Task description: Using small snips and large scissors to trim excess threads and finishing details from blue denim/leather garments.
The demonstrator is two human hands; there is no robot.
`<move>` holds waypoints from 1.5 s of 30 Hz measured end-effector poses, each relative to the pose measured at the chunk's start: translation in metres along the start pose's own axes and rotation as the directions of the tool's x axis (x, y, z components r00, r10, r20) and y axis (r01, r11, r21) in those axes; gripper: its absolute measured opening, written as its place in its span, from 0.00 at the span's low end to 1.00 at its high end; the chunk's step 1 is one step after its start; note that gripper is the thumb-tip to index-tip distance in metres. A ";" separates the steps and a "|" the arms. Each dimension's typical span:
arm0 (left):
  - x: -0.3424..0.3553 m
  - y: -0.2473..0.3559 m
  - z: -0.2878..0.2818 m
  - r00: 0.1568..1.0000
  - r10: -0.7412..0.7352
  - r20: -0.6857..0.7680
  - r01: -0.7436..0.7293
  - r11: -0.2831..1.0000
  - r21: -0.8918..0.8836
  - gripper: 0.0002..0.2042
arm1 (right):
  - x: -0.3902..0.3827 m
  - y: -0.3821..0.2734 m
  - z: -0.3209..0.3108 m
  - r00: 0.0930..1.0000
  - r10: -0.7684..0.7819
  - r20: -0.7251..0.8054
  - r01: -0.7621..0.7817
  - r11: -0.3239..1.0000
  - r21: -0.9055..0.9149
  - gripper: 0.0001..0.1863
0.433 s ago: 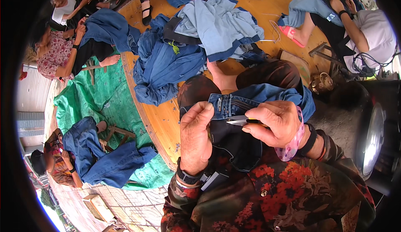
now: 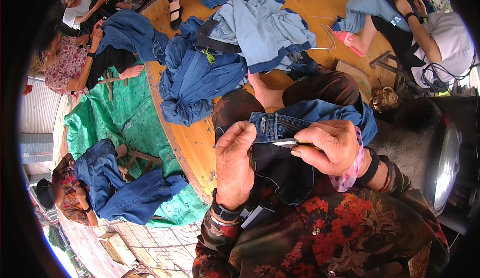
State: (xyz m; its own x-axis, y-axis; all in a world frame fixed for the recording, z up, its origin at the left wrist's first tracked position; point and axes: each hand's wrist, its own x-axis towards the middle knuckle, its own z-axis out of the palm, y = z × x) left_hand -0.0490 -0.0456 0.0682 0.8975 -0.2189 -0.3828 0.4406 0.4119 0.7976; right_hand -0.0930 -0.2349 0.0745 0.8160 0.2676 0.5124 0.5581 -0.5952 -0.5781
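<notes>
Head view: across my legs point(image 2: 327, 88) lie blue jeans point(image 2: 325, 110), pinched by my left hand point(image 2: 235, 160) near the zipper point(image 2: 289, 124); my right hand point(image 2: 327, 148) grips thread snips point(image 2: 285, 143). I judge the denim heavy but soft, firmest at seams point(image 2: 273, 126).

Held jeans point(image 2: 320, 112) are blue, cutter blade point(image 2: 284, 143) is silver, wristband point(image 2: 345, 182) is pink, spotted. Wearer's shirt point(image 2: 345, 223): dark, red floral. Top denim point(image 2: 265, 28): pale blue. Tarp point(image 2: 125, 103): green.
</notes>
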 end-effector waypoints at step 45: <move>0.007 0.013 -0.020 0.947 -0.117 0.300 -0.054 0.860 0.507 0.14 | -0.039 0.045 -0.029 0.686 0.727 -0.043 -0.553 0.558 0.618 0.08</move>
State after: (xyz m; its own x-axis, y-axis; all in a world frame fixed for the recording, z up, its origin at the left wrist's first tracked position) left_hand -0.0369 -0.0242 0.0665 0.7934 -0.5203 -0.3160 0.3215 -0.0827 0.9433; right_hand -0.1038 -0.2941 0.0465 0.9586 -0.2818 -0.0415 -0.0467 -0.0119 -0.9988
